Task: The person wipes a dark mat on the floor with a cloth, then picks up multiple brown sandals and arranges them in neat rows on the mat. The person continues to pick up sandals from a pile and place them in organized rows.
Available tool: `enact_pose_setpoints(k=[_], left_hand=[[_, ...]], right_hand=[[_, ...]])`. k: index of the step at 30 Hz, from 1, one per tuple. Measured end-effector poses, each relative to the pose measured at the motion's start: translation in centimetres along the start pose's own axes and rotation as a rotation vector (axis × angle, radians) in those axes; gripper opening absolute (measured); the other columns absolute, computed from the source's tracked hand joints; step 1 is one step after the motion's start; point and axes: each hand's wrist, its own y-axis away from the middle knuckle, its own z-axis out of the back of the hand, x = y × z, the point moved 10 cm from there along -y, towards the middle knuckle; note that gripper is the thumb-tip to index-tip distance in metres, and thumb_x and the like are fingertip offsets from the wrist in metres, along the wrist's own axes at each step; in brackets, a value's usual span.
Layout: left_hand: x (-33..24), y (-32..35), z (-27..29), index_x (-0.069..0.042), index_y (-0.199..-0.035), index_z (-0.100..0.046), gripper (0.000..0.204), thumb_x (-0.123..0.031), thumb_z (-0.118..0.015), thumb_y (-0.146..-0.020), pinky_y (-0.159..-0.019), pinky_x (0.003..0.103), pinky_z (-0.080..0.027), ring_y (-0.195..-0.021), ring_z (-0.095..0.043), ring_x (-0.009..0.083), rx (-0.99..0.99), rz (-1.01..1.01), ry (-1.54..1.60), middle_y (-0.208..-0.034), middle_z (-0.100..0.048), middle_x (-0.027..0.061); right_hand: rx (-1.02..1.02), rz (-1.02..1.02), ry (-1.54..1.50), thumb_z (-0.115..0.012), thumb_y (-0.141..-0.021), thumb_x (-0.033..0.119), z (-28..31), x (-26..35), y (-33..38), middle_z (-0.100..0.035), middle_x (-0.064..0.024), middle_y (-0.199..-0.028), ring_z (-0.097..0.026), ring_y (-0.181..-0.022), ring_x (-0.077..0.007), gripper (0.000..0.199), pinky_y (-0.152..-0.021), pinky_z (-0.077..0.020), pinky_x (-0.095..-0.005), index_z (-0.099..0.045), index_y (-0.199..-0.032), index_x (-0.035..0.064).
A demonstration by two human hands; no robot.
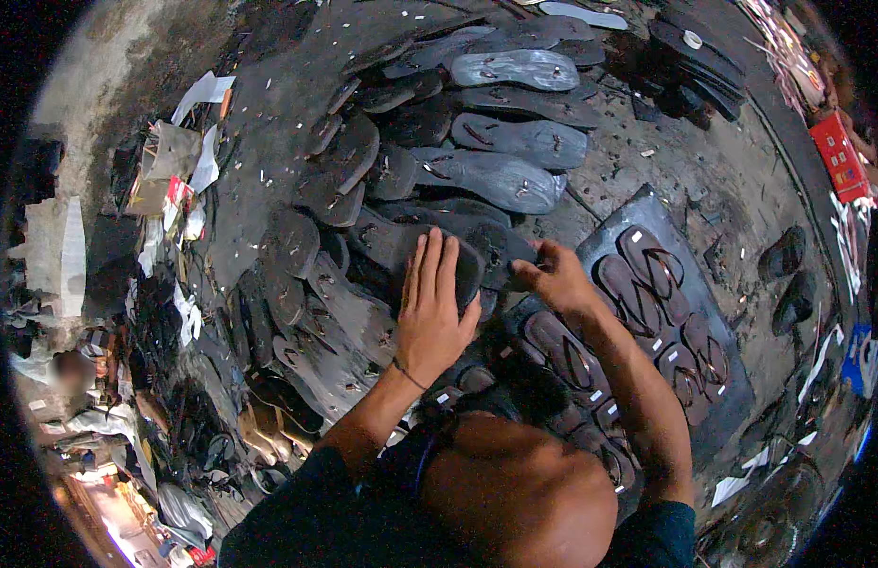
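Observation:
My left hand point(433, 295) lies with straight fingers across a dark, foot-shaped sandal sole point(385, 244), its thumb along the sole's rounded end. To its right, my right hand point(559, 275) has thumb and forefinger pinched at the edge of another dark sole point(499, 248), which sits close beside the first. Around both hands, several black and grey soles overlap in a curved row. Greyish, scuffed soles point(496, 178) lie just beyond my hands. What is under my left palm is hidden.
A dark flat board point(662, 213) at the right bears several finished-looking thong sandals point(650, 275). Stacked dark soles point(697, 66) stand far right, with a red box point(839, 156) near the rim. Scraps and a cardboard box point(164, 156) lie left. My knee point(519, 492) is at the front.

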Motion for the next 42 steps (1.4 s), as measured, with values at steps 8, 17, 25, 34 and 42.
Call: enact_pose_setpoints(k=[8,17,25,34,42], left_hand=[[4.2,0.2,8.7,0.008,-0.145,-0.041,0.057,-0.011,-0.056,-0.093,-0.111,0.041,-0.04,-0.133,-0.051,0.038,-0.045,0.095,0.155,-0.145,-0.049,0.025],[3.6,-2.2,14.2,0.004,-0.144,-0.04,0.073,-0.013,-0.074,-0.082,-0.104,0.039,-0.046,-0.119,-0.058,0.0263,-0.248,0.086,0.516,-0.134,-0.056,0.0161],[-24.8,-12.3,-0.2,0.0,-0.135,-0.049,0.069,0.001,-0.083,-0.074,-0.101,0.039,-0.049,-0.117,-0.059,0.0248,0.354,-0.565,1.11,-0.127,-0.062,0.0158],[-53.3,4.5,7.6,0.001,-0.136,-0.048,0.071,-0.011,-0.086,-0.077,-0.105,0.036,-0.045,-0.117,-0.058,0.0232,0.699,-1.517,1.264,-0.136,-0.056,0.0131],[-55.8,22.2,-0.4,0.004,-0.141,-0.043,0.083,-0.023,-0.086,-0.076,-0.097,0.037,-0.05,-0.11,-0.062,0.0223,1.575,-1.276,0.645,-0.126,-0.062,0.0118]], right_hand=[[-0.083,-0.034,-0.222,-0.077,-0.089,0.027,1.1,-3.8,0.2,-0.061,-0.0135,-0.124,-0.055,-0.116,-0.0197,0.053,-0.099,-0.0446,-0.0356,-0.052,-0.127,-0.0008],[-0.58,0.124,-0.268,-0.065,-0.097,0.009,19.5,-5.0,14.0,-0.061,-0.0087,-0.107,-0.061,-0.095,-0.017,0.044,-0.078,-0.0529,-0.0325,-0.046,-0.136,0.0085],[-1.003,0.277,0.179,-0.069,-0.093,0.043,24.3,2.5,33.4,-0.057,-0.0212,-0.137,-0.053,-0.13,-0.0329,0.066,-0.107,-0.0439,-0.0441,-0.052,-0.139,0.0001],[-1.128,0.146,0.662,-0.065,-0.098,0.032,12.6,17.6,60.9,-0.07,-0.0129,-0.111,-0.065,-0.099,-0.0202,0.041,-0.091,-0.0548,-0.0356,-0.062,-0.127,0.0025],[-1.821,0.151,-0.061,-0.061,-0.1,0.038,-3.1,2.3,83.2,-0.067,-0.002,-0.1,-0.061,-0.089,-0.0117,0.041,-0.078,-0.0498,-0.0302,-0.063,-0.122,0.003]])
